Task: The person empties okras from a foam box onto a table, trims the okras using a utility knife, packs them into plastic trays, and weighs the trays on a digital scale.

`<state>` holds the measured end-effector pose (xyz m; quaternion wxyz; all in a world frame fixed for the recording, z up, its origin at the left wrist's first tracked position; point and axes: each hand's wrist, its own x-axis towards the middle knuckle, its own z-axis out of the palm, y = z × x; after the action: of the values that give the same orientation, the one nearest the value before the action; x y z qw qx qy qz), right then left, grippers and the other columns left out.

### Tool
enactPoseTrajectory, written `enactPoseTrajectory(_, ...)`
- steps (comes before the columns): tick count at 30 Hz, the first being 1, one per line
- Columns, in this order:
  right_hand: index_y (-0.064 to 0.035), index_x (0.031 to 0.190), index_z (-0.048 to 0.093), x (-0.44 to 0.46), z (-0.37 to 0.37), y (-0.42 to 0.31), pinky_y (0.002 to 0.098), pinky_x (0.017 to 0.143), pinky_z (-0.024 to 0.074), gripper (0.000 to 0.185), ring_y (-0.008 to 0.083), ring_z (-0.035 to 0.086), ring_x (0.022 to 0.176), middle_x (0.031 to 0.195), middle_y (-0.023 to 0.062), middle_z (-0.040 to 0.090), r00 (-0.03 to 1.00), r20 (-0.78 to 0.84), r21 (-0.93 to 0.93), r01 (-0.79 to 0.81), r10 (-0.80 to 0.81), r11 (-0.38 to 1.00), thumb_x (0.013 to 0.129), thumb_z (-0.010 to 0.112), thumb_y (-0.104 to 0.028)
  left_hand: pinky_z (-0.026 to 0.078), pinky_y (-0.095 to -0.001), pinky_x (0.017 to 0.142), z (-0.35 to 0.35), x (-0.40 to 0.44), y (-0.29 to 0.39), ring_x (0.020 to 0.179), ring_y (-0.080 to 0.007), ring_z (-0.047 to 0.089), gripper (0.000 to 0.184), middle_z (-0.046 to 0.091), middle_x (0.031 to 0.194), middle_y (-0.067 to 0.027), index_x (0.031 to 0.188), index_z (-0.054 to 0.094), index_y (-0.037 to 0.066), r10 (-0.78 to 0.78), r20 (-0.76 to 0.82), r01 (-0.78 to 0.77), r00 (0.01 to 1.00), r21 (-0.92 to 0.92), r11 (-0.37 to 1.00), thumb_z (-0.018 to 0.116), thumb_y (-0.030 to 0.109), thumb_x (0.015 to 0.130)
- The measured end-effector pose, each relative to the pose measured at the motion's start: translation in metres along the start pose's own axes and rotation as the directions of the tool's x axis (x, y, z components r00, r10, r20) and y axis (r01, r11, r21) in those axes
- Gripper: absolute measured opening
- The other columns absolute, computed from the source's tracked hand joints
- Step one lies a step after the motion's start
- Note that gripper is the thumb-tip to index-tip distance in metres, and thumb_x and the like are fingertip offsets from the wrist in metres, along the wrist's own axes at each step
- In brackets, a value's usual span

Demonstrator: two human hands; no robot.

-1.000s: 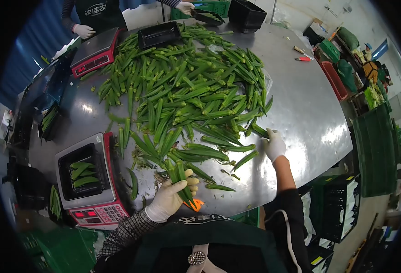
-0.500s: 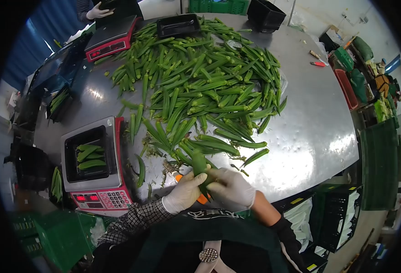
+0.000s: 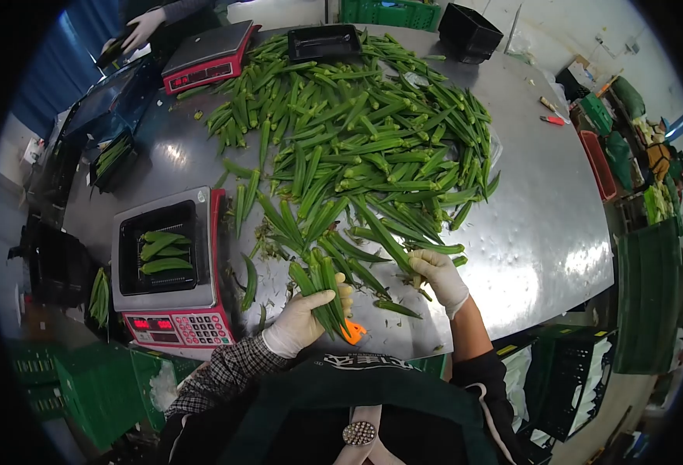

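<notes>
Several green okra pods [image 3: 320,288] lie side by side in my left hand [image 3: 299,319], its white-gloved fingers closed round them near the table's front edge. Further right, my right hand [image 3: 439,280], also gloved, pinches the near end of a long okra pod [image 3: 386,239] at the edge of the pile. The large okra pile [image 3: 357,147] spreads over the metal table beyond both hands. An orange object [image 3: 353,332], partly hidden, lies just beside my left hand. Loose okra and trimmings are scattered between the hands.
On the left, a red-sided scale [image 3: 179,328] carries a black tray [image 3: 130,283] with several okra pods. Another scale [image 3: 206,71] and a black tray [image 3: 324,45] are at the back. A co-worker's gloved hand [image 3: 144,29] shows at far left. An orange-red cutter [image 3: 552,120] lies far right.
My right hand has moved away from my left hand to the right and taken hold of an okra pod. My left hand still holds its bunch. The co-worker's hand has shifted left.
</notes>
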<state>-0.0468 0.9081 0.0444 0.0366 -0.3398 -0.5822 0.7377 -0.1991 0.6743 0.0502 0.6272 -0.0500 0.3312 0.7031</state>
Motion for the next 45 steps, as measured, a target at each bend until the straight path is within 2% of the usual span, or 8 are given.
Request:
enactPoseTrajectory(10,0.0047,0.105,0.057,-0.025,0.024,-0.017,0.0240,0.063,0.0447,0.026,0.0114,0.053,0.066,0.083,0.0050,0.058,0.995,0.081,0.242,0.036,-0.057,0.970,0.088,0.053,-0.014,0.048,-0.0373,0.086,0.004,-0.002,-0.004,0.097,-0.0219,0.057,0.037,0.057,0.109,-0.0125,0.124,0.045,0.002,-0.086,0.096,0.091,0.992,-0.043,0.995,0.051,0.014,0.090)
enactPoseTrajectory(14,0.0021,0.097,0.062,-0.037,0.039,-0.037,0.0261,0.072,0.0445,0.019,0.0140,0.055,0.079,0.087,0.0062,0.058,0.977,0.101,-0.329,0.210,-0.187,0.921,0.080,0.058,-0.005,0.051,-0.0337,0.076,-0.001,0.002,-0.003,0.091,-0.0187,0.058,0.034,0.059,0.104,-0.0114,0.121,0.047,0.003,-0.095,0.185,0.101,0.978,-0.023,0.995,0.049,0.021,0.092)
enactPoseTrajectory(18,-0.0002,0.096,0.064,-0.038,0.058,-0.048,0.0289,0.080,0.0430,0.023,0.0200,0.053,0.091,0.094,0.0087,0.057,0.863,0.284,-0.439,0.504,-0.418,0.743,0.073,0.060,0.004,0.053,-0.0323,0.069,0.008,-0.002,0.005,0.084,-0.0175,0.061,0.040,0.061,0.102,-0.0087,0.120,0.049,0.002,-0.220,0.342,0.200,0.914,0.094,0.975,0.041,0.033,0.095)
enactPoseTrajectory(22,-0.0024,0.098,0.064,-0.038,0.081,-0.064,0.0305,0.082,0.0431,0.029,0.0210,0.052,0.093,0.100,0.0090,0.056,0.787,0.368,-0.455,0.616,-0.495,0.642,0.071,0.061,0.009,0.052,-0.0314,0.075,0.005,-0.007,0.012,0.089,-0.0202,0.061,0.039,0.059,0.104,-0.0170,0.118,0.048,0.000,-0.197,0.448,0.190,0.872,0.061,0.980,0.057,0.024,0.088)
enactPoseTrajectory(30,-0.0025,0.112,0.057,-0.032,0.104,-0.063,0.0262,0.075,0.0447,0.043,0.0145,0.054,0.081,0.111,0.0113,0.053,0.748,0.173,-0.516,0.623,-0.641,0.588,0.070,0.060,0.008,0.051,-0.0342,0.077,0.022,-0.059,0.062,0.084,-0.0205,0.060,0.042,0.059,0.095,-0.0120,0.116,0.047,0.000,0.247,0.195,-0.260,0.949,0.041,0.965,0.064,0.012,0.080)
enactPoseTrajectory(35,-0.0011,0.108,0.058,-0.035,0.082,-0.042,0.0241,0.068,0.0438,0.034,0.0109,0.050,0.068,0.105,0.0099,0.055,0.823,0.142,-0.546,0.529,-0.550,0.650,0.075,0.056,0.004,0.052,-0.0364,0.079,0.000,-0.102,0.118,0.087,-0.0227,0.060,0.037,0.059,0.096,-0.0128,0.116,0.046,0.001,0.756,-0.177,-0.775,0.630,-0.079,0.627,0.059,0.011,0.083)
enactPoseTrajectory(40,-0.0004,0.106,0.059,-0.035,0.070,-0.022,0.0249,0.068,0.0441,0.030,0.0108,0.050,0.067,0.103,0.0097,0.055,0.857,0.100,-0.521,0.477,-0.505,0.708,0.077,0.057,0.002,0.052,-0.0365,0.082,-0.049,-0.136,0.158,0.092,-0.0242,0.060,0.024,0.060,0.100,-0.0142,0.107,0.051,-0.003,0.838,-0.409,-0.926,0.360,-0.050,0.373,0.056,0.006,0.086)
enactPoseTrajectory(45,-0.0003,0.105,0.060,-0.037,0.069,-0.020,0.0247,0.068,0.0433,0.028,0.0108,0.049,0.067,0.099,0.0091,0.055,0.875,0.098,-0.546,0.446,-0.475,0.709,0.077,0.058,0.000,0.046,-0.0423,0.088,-0.061,-0.136,0.169,0.097,-0.0285,0.057,0.025,0.056,0.107,-0.0160,0.109,0.048,-0.002,0.776,-0.466,-0.899,0.425,-0.114,0.424,0.055,0.005,0.085)
